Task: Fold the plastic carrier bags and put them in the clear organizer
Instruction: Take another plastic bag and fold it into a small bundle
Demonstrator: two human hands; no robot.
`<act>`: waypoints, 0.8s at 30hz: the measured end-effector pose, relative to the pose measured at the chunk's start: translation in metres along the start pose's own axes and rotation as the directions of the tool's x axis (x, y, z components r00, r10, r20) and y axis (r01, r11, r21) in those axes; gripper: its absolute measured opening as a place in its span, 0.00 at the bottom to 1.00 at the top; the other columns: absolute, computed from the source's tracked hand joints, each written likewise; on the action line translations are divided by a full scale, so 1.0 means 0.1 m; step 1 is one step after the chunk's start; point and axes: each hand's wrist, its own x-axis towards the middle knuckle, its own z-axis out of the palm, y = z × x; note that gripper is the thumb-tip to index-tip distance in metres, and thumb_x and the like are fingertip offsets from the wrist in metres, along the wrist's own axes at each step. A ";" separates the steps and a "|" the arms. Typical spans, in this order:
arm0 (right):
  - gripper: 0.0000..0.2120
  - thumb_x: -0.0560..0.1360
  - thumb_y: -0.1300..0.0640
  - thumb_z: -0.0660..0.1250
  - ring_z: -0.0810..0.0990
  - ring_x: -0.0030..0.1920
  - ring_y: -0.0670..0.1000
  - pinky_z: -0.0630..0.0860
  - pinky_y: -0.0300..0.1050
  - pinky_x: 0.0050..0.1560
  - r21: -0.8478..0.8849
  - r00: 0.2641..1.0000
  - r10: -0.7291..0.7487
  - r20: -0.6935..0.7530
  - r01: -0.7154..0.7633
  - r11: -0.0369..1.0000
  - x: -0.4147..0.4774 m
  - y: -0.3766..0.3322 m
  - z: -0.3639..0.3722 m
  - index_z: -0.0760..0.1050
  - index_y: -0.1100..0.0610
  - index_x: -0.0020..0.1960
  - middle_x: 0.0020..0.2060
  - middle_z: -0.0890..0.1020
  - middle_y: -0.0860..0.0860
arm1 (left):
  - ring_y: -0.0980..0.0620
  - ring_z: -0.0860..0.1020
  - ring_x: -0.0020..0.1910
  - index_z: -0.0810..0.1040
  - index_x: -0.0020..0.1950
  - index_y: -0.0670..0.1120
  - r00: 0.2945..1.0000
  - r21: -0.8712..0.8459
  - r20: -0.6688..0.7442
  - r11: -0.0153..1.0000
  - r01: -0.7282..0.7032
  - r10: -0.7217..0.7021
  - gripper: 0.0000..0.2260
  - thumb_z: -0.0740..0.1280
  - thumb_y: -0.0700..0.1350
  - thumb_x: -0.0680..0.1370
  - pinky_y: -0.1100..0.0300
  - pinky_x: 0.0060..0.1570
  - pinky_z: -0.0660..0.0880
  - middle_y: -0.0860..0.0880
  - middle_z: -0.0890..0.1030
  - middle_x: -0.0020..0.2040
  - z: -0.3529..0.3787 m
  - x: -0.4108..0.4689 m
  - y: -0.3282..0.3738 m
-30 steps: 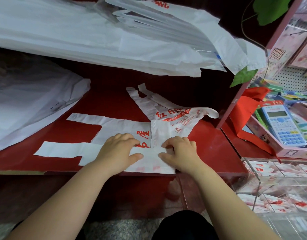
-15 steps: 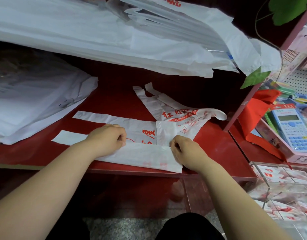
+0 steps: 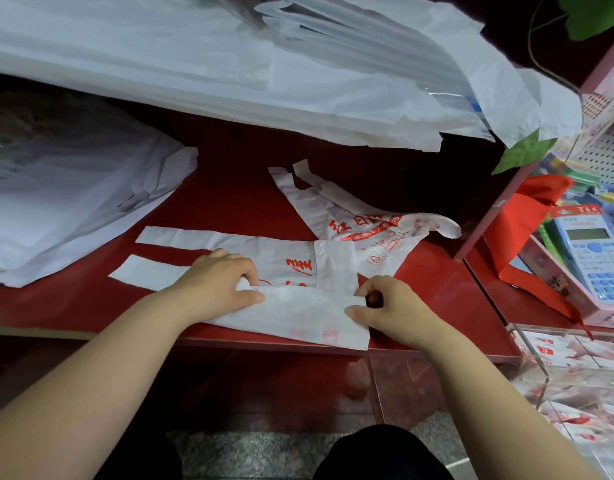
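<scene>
Pinched between the thumb and curled fingers (image 3: 243, 271) of the left hand (image 3: 212, 289): the upper edge of the flap folded over on the carrier bag (image 3: 298, 317), at the flap's 9 o'clock end. Held likewise at the 3 o'clock end by the right hand (image 3: 399, 308), thumb flat on top of the plastic, fingers (image 3: 376, 284) curled down at the edge just beyond it. Between the two hands, the flap stretched across.

Bag white with red print, flat on the red tabletop (image 3: 229, 188) close to its near edge, two handles reaching toward 9 o'clock past the left wrist.

Against the bag at 1 o'clock, a second carrier bag (image 3: 364, 226), crumpled, handles pointing to 11 o'clock. At 10 o'clock, a loose pile of white bags (image 3: 73, 188); across 12 o'clock, a thick overhanging stack of white bags (image 3: 194, 64).

Well apart at 4 o'clock, the clear organizer (image 3: 534, 355), folded bags visible in its compartments. At 3 o'clock, a red cloth (image 3: 527, 216) and a blue calculator (image 3: 593, 258).
</scene>
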 end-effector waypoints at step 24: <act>0.05 0.76 0.61 0.61 0.73 0.39 0.53 0.67 0.46 0.40 -0.109 0.989 -0.097 -0.110 0.085 0.990 0.08 -0.11 0.17 0.70 0.61 0.51 0.37 0.75 0.52 | 0.52 0.72 0.48 0.72 0.45 0.54 0.975 -0.102 -0.018 0.970 0.220 -0.223 0.11 0.72 0.55 0.70 0.59 0.45 0.66 0.56 0.73 0.43 -0.21 0.03 -0.11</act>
